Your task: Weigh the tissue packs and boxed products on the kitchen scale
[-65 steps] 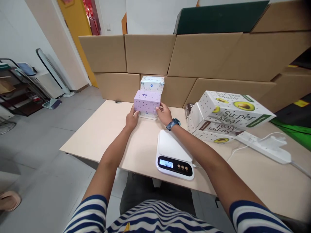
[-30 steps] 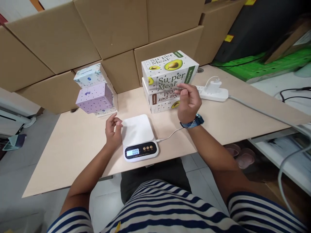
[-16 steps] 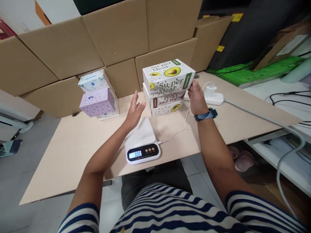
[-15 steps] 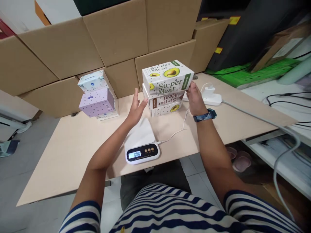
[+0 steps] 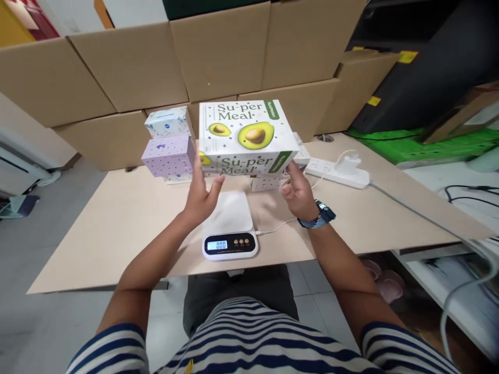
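Note:
A white avocado-print box [image 5: 245, 130] marked "Su-per Meal" hangs in the air above the white kitchen scale [image 5: 230, 226]. My left hand [image 5: 201, 193] grips its left end and my right hand [image 5: 299, 191], with a watch on the wrist, grips its right end. The scale's display reads 0.00 and its platform is bare. Behind the lifted box, part of another avocado-print box [image 5: 271, 183] lies on the table.
A purple dotted box [image 5: 168, 156] sits stacked on other small boxes beside a pale blue one [image 5: 166, 122] at the back left. A white power strip [image 5: 337, 171] with a plugged charger lies at the right. Cardboard cartons [image 5: 218, 52] wall the table's [image 5: 117, 223] far edge.
Both hands left the purple box, reached to the stacked avocado boxes, closed on the top one and lifted it toward me over the scale. The camera turned right.

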`<control>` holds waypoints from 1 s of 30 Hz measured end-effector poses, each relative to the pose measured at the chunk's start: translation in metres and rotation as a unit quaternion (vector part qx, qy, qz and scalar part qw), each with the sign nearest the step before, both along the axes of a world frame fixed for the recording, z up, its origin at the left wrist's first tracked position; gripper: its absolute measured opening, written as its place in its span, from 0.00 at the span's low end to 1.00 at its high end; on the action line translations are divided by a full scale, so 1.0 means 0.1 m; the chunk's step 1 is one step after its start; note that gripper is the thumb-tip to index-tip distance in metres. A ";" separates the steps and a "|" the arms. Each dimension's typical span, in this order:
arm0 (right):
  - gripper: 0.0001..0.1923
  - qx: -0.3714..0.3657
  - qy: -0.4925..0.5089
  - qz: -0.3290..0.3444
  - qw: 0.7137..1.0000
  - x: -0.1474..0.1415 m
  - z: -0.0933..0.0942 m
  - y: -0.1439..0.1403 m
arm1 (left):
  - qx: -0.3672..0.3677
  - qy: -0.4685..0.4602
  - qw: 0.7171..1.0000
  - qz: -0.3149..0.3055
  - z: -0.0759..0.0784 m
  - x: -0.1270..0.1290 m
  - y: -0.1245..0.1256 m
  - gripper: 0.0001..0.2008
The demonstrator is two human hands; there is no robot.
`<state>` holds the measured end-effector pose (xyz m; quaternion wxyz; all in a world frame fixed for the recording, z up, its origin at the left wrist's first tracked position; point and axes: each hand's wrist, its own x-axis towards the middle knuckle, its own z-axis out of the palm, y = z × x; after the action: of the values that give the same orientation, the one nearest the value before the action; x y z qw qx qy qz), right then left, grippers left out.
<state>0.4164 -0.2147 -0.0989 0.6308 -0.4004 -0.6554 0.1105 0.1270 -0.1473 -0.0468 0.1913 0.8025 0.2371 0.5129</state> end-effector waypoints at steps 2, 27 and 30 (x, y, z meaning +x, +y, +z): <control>0.40 -0.029 0.081 0.046 0.995 -0.19 -0.05 -0.09 | -0.002 0.009 1.000 0.023 -0.06 -0.34 -0.20 0.42; 0.37 -0.372 0.260 0.090 0.887 -0.35 0.07 -0.14 | -0.405 -0.166 0.899 0.032 -0.40 -0.92 -0.48 0.45; 0.31 -0.327 0.259 0.064 0.907 -0.44 -0.07 -0.13 | -0.424 -0.185 0.887 -0.012 -0.37 -0.67 -0.27 0.49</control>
<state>0.3725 -0.2275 -0.1055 0.6036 -0.4985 -0.4207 0.4584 0.0602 -0.1747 -0.0838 0.5595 0.5385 0.3827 0.5005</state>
